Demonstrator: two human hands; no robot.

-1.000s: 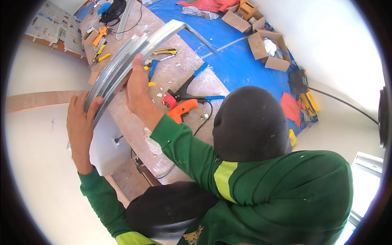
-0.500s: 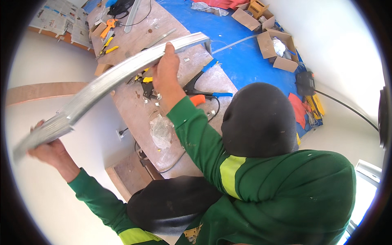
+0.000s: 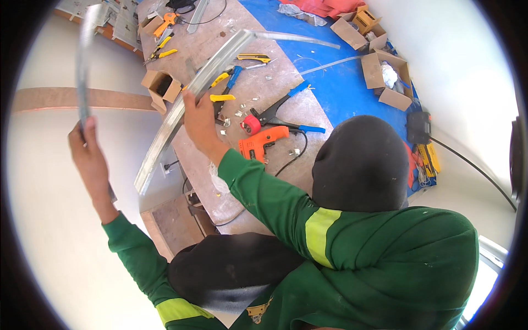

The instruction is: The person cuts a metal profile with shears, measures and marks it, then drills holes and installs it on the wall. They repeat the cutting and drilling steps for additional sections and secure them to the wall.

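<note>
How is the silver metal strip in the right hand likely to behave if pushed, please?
The silver metal strip is probably fairly stiff, showing no clear sag from the right hand. Its shiny surface may be slippery. Its ends extend well past the grip, so it could swing or pivot.

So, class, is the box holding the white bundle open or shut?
Open: the box has its flaps spread, and the white bundle shows inside.

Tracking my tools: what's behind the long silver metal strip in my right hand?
Behind the long silver metal strip lie pinkish-brown tabletop and white wall; a yellow handle shows beside the strip. Anything the strip or your right hand covers cannot be seen.
</note>
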